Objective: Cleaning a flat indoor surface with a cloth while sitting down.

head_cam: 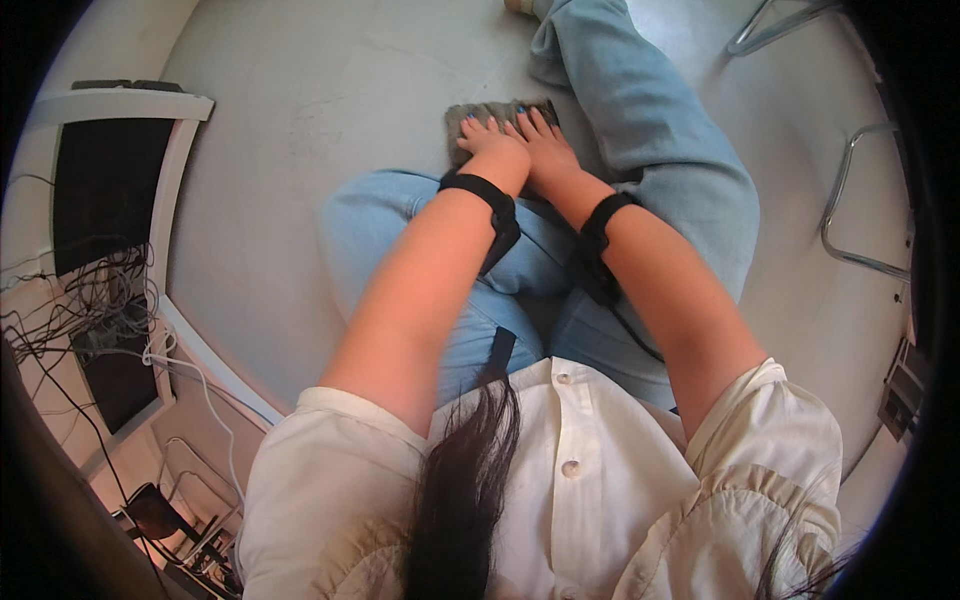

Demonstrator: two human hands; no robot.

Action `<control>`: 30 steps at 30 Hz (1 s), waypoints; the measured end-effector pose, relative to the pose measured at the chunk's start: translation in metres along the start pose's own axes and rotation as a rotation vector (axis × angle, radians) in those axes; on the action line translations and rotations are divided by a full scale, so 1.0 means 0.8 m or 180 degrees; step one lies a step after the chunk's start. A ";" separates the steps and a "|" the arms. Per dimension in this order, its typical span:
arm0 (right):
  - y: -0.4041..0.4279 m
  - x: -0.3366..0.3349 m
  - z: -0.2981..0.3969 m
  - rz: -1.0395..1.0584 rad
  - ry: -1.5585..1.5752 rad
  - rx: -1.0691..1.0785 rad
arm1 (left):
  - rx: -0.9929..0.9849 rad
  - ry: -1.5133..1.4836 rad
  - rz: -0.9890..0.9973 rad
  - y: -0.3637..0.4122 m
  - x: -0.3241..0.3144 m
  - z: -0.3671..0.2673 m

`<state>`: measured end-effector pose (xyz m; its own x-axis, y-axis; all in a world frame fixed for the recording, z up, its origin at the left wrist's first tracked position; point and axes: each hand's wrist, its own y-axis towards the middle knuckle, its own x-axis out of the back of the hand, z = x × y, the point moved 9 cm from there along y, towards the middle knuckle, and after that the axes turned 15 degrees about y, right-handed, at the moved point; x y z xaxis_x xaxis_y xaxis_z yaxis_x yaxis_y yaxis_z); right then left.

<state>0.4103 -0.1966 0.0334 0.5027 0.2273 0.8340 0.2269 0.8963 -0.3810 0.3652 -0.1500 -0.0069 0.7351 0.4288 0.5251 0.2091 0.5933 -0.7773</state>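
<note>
A dark grey-brown cloth (466,114), apparently folded into a flat pad, lies on the floor between my bent legs. My left hand (491,146) rests on its left part, palm down, fingers a little apart and pointing away from me. Beside it, my right hand (546,146) presses flat on the right part of the cloth, its fingers spread. The two hands touch or nearly touch near the thumbs. Neither hand grips the cloth. Each wrist wears a black strap with a small device. Much of the cloth is hidden under the hands.
My legs in light blue jeans (667,127) surround the cloth on the grey floor (300,150). At the left stand a white frame with dark panels (112,187) and a tangle of cables (112,292). Chromed metal tube legs (832,202) stand at the right.
</note>
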 end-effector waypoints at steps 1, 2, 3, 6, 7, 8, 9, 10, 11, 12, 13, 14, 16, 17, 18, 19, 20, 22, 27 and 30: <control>0.004 0.005 -0.003 -0.0110 -0.0273 0.0122 | -0.0069 0.0004 -0.0018 -0.006 0.012 0.000; 0.009 0.005 -0.009 -0.0092 -0.0270 0.0083 | -0.0040 -0.0029 0.0000 -0.009 0.023 0.007; 0.023 0.008 -0.004 -0.0129 -0.0120 0.0077 | -0.0009 -0.0033 -0.0006 -0.002 0.026 0.020; 0.068 0.019 0.007 -0.0163 -0.0086 0.0122 | -0.0188 0.0005 -0.0462 0.020 0.050 0.050; 0.085 0.022 0.009 -0.0159 -0.0207 0.0133 | -0.0147 -0.0001 -0.0466 0.036 0.053 0.067; 0.106 0.028 0.012 -0.0169 -0.0202 0.0171 | -0.0298 -0.0138 -0.0842 0.048 0.070 0.079; 0.125 0.036 0.012 -0.0215 -0.0238 0.0166 | -0.0469 -0.0270 -0.1210 0.054 0.088 0.087; 0.146 0.044 0.012 -0.0259 -0.0274 0.0158 | -0.0540 -0.0233 -0.1350 0.064 0.101 0.094; 0.165 0.051 0.012 -0.0256 -0.0269 0.0171 | -0.0527 -0.0233 -0.1345 0.078 0.111 0.100; 0.184 0.061 0.020 -0.0362 -0.0228 0.0215 | -0.0456 -0.0267 -0.1455 0.096 0.123 0.114; 0.202 0.068 0.022 -0.0460 -0.0188 0.0240 | -0.0403 -0.0299 -0.1561 0.112 0.136 0.124; 0.221 0.077 0.029 -0.0549 -0.0372 0.0335 | -0.0431 -0.0255 -0.1705 0.127 0.150 0.134; 0.255 0.088 0.025 -0.0647 -0.0284 0.0371 | -0.0431 -0.0200 -0.1722 0.153 0.175 0.144; 0.270 0.099 0.024 -0.0778 -0.0204 0.0412 | -0.0422 -0.0138 -0.1771 0.161 0.189 0.149; 0.283 0.107 0.027 -0.0798 -0.0290 0.0402 | -0.0413 -0.0140 -0.1753 0.169 0.199 0.156; 0.292 0.112 0.031 -0.0788 -0.0283 0.0413 | -0.0402 -0.0109 -0.1729 0.175 0.207 0.163; 0.298 0.116 0.036 -0.0785 -0.0320 0.0399 | -0.0390 -0.0078 -0.1711 0.178 0.214 0.169; 0.308 0.121 0.030 -0.0868 -0.0634 0.0512 | -0.0419 -0.0047 -0.1758 0.185 0.220 0.165; 0.258 0.089 0.051 -0.0857 -0.0278 0.0433 | -0.0626 0.0193 -0.1383 0.161 0.168 0.177; 0.202 0.054 0.064 -0.0846 -0.0325 0.0826 | -0.1152 0.0094 -0.1209 0.113 0.114 0.184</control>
<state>0.4258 -0.0227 0.0280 0.3662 -0.0009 0.9305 0.1129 0.9927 -0.0435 0.3563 0.0428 0.0221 0.5808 0.2068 0.7874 0.6701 0.4279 -0.6066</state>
